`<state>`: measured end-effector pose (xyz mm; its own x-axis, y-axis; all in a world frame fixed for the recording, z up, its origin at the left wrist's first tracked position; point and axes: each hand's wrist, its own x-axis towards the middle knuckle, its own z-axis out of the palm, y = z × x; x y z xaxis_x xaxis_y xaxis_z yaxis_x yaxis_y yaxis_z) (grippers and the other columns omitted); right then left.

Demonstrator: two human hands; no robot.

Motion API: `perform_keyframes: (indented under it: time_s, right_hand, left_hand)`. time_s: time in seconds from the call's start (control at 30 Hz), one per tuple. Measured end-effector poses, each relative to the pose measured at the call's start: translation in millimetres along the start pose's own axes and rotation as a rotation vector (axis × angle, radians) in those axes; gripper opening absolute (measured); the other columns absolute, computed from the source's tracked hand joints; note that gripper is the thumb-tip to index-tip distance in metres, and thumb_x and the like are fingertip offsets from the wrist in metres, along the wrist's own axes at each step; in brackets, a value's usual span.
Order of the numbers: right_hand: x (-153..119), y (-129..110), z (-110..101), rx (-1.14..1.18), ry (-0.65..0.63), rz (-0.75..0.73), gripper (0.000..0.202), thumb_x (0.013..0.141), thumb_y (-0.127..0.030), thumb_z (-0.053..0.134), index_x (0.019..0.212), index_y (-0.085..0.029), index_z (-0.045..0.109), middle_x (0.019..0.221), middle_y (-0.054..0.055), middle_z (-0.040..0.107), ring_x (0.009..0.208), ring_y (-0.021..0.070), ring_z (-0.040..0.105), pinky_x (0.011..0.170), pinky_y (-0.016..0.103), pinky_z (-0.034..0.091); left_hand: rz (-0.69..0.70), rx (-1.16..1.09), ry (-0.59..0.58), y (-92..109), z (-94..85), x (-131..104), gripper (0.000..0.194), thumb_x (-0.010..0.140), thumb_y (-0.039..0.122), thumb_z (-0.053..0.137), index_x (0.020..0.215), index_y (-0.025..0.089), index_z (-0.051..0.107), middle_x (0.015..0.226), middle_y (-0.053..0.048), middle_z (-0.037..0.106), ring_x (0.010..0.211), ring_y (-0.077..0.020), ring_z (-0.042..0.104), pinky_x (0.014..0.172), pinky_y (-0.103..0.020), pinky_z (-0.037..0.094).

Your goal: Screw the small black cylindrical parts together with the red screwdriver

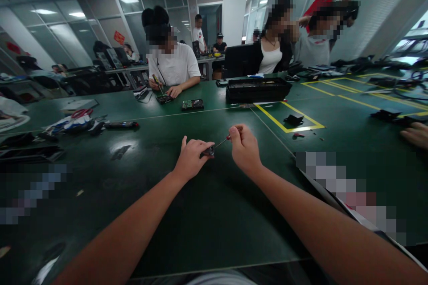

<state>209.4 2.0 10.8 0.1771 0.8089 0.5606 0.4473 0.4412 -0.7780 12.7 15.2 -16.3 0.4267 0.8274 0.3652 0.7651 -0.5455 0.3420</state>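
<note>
My left hand (192, 158) is closed around a small dark cylindrical part (208, 151), whose round end faces right. In my right hand (245, 148) is a screwdriver (221, 143) with a red handle, mostly covered by my fingers. Its thin metal shaft slants down to the left, and the tip is at or very near the round end of the dark part. Whether the tip touches it I cannot tell. Both hands are just above the green table (214, 213), in front of me.
Across the table a person (174, 60) works on a circuit board; another board (193, 104) lies beside it. A long black case (257, 89) stands at the back. Yellow tape frames a small black part (294, 119). Gloves and tools (78, 120) lie left; a hand (416, 135) shows far right.
</note>
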Motion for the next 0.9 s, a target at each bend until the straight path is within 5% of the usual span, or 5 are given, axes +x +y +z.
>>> perform_keyframes:
  time_s: [0.8, 0.9]
  right_hand:
    - [0.9, -4.2, -0.9, -0.089, 0.026, -0.023, 0.023, 0.100, -0.040, 0.041, 0.088, -0.024, 0.053, 0.071, 0.001, 0.062, 0.066, 0.0198, 0.058, 0.065, 0.034, 0.039]
    - [1.1, -5.6, -2.4, -0.097, 0.060, -0.024, 0.023, 0.101, -0.040, 0.041, 0.089, -0.024, 0.053, 0.073, 0.002, 0.062, 0.067, 0.0198, 0.056, 0.065, 0.034, 0.039]
  left_hand:
    - [-0.020, -0.041, -0.005, -1.9, 2.1, 1.2, 0.038, 0.091, 0.033, 0.072, 0.128, 0.033, 0.064, 0.114, -0.002, 0.069, 0.117, -0.0252, 0.058, 0.123, -0.068, 0.009]
    - [-0.065, -0.108, 0.013, -1.1, 0.1, 0.9, 0.038, 0.091, 0.033, 0.072, 0.127, 0.028, 0.064, 0.113, -0.004, 0.069, 0.112, -0.0253, 0.060, 0.122, -0.063, 0.022]
